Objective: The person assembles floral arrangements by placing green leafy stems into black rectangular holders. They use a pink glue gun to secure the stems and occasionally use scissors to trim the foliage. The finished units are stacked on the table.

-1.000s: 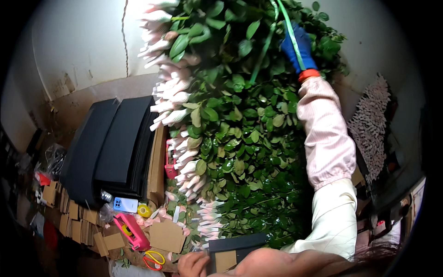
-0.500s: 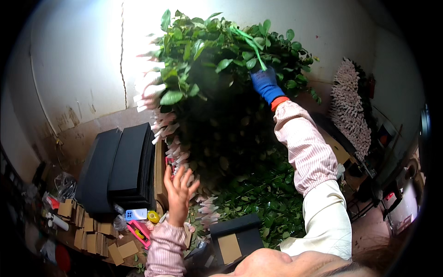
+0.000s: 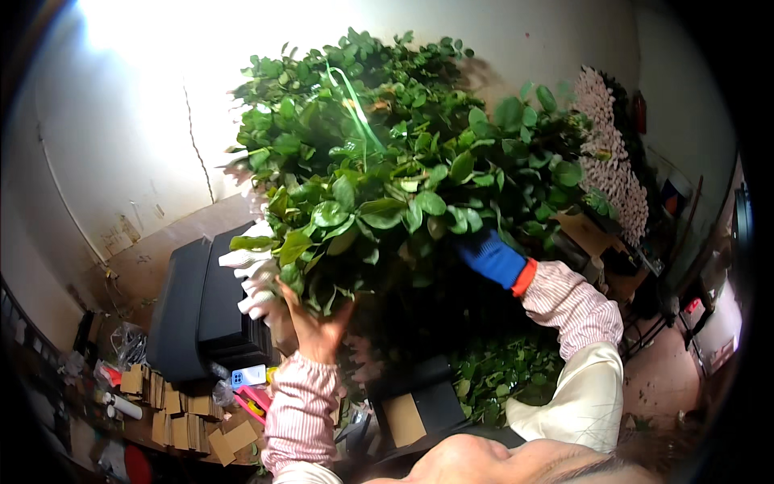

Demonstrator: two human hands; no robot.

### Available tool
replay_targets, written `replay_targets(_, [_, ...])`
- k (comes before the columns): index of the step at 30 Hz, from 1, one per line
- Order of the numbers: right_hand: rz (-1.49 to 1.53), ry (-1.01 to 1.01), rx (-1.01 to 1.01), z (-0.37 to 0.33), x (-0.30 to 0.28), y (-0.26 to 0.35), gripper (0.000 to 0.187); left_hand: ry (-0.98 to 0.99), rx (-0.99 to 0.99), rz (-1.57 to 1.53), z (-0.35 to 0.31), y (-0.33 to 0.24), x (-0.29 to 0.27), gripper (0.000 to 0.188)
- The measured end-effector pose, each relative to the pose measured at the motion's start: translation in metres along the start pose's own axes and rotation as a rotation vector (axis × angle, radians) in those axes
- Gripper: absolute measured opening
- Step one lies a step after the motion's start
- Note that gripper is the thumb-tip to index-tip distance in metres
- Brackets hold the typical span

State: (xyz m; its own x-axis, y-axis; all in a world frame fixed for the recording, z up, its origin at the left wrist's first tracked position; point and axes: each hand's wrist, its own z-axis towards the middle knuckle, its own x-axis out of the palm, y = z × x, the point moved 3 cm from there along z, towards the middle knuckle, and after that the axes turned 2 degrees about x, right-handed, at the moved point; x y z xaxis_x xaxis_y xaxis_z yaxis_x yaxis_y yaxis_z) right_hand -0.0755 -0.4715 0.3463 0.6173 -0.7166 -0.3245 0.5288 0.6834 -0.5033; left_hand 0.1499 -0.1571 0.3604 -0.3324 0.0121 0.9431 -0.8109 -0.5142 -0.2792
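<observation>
Fingertips of the bare left hand (image 3: 318,332) and the blue-gloved right hand (image 3: 493,258) are hidden under leaves, so I cannot tell if they are wide or pinching. One big heap of leafy stems (image 3: 387,181) fills the upper middle of the frame, over both hands. Two black stacks (image 3: 181,315) sit at middle left. One green strap (image 3: 356,109) lies on the leaves. One blue phone (image 3: 248,377) is lower left. At least three white buds (image 3: 256,300) poke out left.

Pink-and-white striped sleeve covers (image 3: 302,411) were worn over a cream garment (image 3: 576,403).
A blue glove (image 3: 490,260) with an orange-red cuff (image 3: 524,277) covered the right hand (image 3: 488,258).
</observation>
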Motion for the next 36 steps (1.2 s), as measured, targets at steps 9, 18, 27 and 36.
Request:
replay_targets(9, [0.797, 1.552, 0.246, -0.259, 0.036, 0.105, 0.059, -0.715, -0.445, 0.277, -0.065, 0.072, -0.226, 0.039])
replay_targets(18, [1.161, 1.292, 0.303, -0.106, -0.103, 0.073, 0.042, -0.654, -0.671, 0.37, -0.062, 0.041, -0.302, 0.038])
replay_targets(27, [0.425, 0.755, 0.246, -0.154, 0.005, 0.13, 0.03, -0.576, -0.611, 0.566, -0.059, 0.063, -0.31, 0.037])
replay_targets(36, [0.453, 1.156, 0.116, -0.17, 0.026, 0.13, 0.037, 0.142, 0.252, 1.898, -0.203, 0.054, -0.123, 0.018])
